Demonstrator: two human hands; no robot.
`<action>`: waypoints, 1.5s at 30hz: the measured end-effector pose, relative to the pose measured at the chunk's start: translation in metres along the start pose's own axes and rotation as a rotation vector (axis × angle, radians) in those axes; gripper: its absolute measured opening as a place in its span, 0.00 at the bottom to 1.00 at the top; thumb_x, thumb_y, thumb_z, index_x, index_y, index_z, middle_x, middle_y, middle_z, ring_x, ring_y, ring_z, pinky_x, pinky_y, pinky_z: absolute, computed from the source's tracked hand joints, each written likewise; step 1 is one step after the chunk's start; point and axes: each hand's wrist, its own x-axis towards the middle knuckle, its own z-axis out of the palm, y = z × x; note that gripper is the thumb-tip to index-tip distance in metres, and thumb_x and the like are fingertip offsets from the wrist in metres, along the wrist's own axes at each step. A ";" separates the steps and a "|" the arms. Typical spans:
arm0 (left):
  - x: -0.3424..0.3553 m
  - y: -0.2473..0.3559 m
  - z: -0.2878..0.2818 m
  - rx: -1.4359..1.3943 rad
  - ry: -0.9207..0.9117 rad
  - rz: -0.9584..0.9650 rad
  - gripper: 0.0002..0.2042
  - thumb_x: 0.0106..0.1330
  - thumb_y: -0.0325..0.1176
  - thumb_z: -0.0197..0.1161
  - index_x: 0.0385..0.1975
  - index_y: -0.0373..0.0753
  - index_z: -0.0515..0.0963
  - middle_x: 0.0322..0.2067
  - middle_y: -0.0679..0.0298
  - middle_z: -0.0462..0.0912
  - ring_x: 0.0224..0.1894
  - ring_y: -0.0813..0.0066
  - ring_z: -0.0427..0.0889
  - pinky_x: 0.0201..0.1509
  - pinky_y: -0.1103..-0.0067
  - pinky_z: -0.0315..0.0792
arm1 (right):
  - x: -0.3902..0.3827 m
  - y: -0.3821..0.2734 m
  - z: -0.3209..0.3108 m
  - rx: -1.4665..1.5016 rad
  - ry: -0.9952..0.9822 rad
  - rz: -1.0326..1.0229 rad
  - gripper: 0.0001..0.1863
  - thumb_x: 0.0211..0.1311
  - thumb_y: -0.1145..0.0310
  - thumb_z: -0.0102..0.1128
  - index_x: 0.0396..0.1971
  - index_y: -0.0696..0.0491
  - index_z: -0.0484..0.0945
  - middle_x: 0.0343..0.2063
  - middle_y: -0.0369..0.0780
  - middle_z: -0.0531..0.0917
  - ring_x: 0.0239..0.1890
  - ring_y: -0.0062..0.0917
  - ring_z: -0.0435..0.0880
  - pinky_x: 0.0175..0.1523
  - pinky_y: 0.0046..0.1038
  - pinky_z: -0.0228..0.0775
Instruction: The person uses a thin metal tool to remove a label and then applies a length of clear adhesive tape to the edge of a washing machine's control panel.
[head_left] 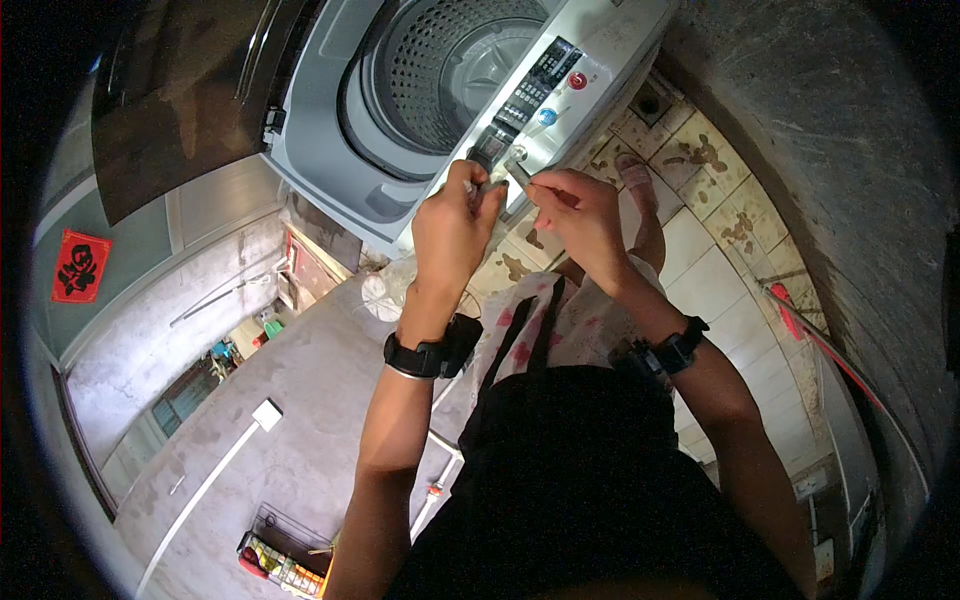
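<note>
A top-loading washing machine (330, 150) stands in front of me with its dark lid (180, 110) raised, so the perforated metal drum (420, 60) shows. Over the near corner of its control panel (597, 95), my left hand (450, 232) is closed in a pinch. Something small and pale shows at those fingertips, too little of it to name. My right hand (585, 222), also closed, pinches a short, thin grey piece (518, 174) whose tip lies by the panel's edge. The two hands are close together but apart. A wristband is on each arm.
Crumpled clear plastic (398, 278) lies behind my left wrist. A wire basket (285, 565) with packages hangs on the grey wall at lower left, near a white pipe (205, 485). Stained floor tiles (715, 180) and a drain (650, 103) are at right, beside a red-and-grey pole (835, 355).
</note>
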 end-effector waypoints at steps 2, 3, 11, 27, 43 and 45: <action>0.003 0.001 0.003 0.020 -0.007 0.023 0.12 0.55 0.33 0.65 0.33 0.37 0.69 0.16 0.56 0.74 0.17 0.62 0.75 0.22 0.76 0.68 | 0.003 -0.003 0.005 0.061 0.000 0.050 0.07 0.56 0.72 0.55 0.26 0.61 0.76 0.18 0.38 0.77 0.19 0.18 0.78 0.23 0.20 0.68; 0.004 0.001 0.003 0.042 -0.013 0.045 0.12 0.55 0.33 0.64 0.33 0.38 0.69 0.16 0.56 0.75 0.18 0.58 0.76 0.22 0.74 0.69 | 0.005 -0.005 0.006 0.124 -0.004 0.100 0.07 0.55 0.72 0.56 0.26 0.62 0.76 0.17 0.38 0.77 0.19 0.17 0.77 0.23 0.21 0.67; 0.014 -0.004 0.003 0.149 -0.068 0.106 0.10 0.57 0.36 0.60 0.33 0.39 0.70 0.20 0.51 0.77 0.24 0.51 0.78 0.24 0.67 0.70 | 0.014 -0.018 0.001 0.327 -0.091 0.275 0.08 0.50 0.72 0.58 0.27 0.63 0.77 0.17 0.38 0.78 0.16 0.17 0.75 0.23 0.19 0.66; 0.021 -0.013 0.010 0.138 0.038 0.268 0.06 0.58 0.33 0.56 0.27 0.37 0.72 0.18 0.54 0.77 0.19 0.54 0.77 0.22 0.68 0.70 | 0.006 -0.008 0.003 -0.398 0.154 -0.343 0.05 0.54 0.72 0.56 0.30 0.56 0.73 0.25 0.41 0.78 0.24 0.32 0.78 0.28 0.32 0.69; -0.002 -0.046 0.003 -0.410 0.245 -0.074 0.06 0.57 0.27 0.57 0.26 0.29 0.74 0.20 0.61 0.75 0.21 0.80 0.71 0.26 0.82 0.66 | 0.007 -0.001 0.023 -0.271 0.218 -0.363 0.03 0.54 0.74 0.57 0.30 0.55 0.74 0.24 0.39 0.77 0.21 0.26 0.77 0.26 0.25 0.67; -0.008 -0.048 0.005 -0.508 0.274 -0.105 0.06 0.58 0.27 0.56 0.26 0.29 0.74 0.21 0.63 0.76 0.24 0.83 0.70 0.28 0.83 0.66 | 0.002 -0.012 0.015 -0.236 0.208 -0.308 0.05 0.55 0.74 0.58 0.31 0.57 0.75 0.21 0.36 0.76 0.20 0.17 0.73 0.25 0.21 0.65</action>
